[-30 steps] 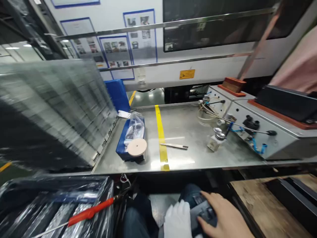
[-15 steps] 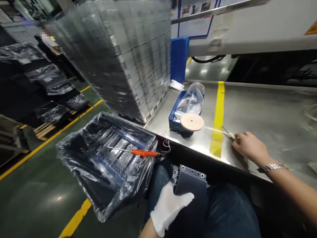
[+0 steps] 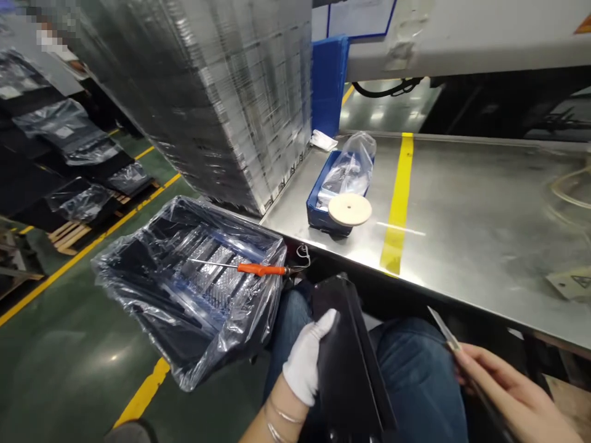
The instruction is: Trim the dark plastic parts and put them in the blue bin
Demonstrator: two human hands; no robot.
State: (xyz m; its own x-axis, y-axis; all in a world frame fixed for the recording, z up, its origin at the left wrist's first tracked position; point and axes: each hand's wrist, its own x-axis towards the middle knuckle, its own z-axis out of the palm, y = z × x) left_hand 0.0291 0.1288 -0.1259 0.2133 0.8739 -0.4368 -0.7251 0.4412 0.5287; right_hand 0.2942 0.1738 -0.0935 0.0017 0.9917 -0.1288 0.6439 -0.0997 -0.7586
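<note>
My left hand [image 3: 307, 360], in a white glove, grips a long black metal part [image 3: 341, 363] over my lap, thumb lying on its face. The part is tilted, with a folded lip along its right side. In my bare right hand [image 3: 503, 384] is a slim knife [image 3: 444, 329], its pointed blade aimed up and left above my right knee. Parts of the right fingers are hidden. Left of my knees, an orange-handled tool [image 3: 261, 269] with a long thin metal shaft rests across the edge of a plastic-lined bin [image 3: 182, 375].
On the steel table [image 3: 471, 227] stand a blue box [image 3: 318, 216] with plastic bags and a round pale disc [image 3: 349, 209]. A thin white strip [image 3: 401, 229] crosses the yellow tape [image 3: 398, 197]. A tall wrapped stack [image 3: 221, 104] rises at the back left.
My right hand has drawn back from the tabletop with the knife, down beside my right knee. The black part has turned in my left hand and shows a different face.
</note>
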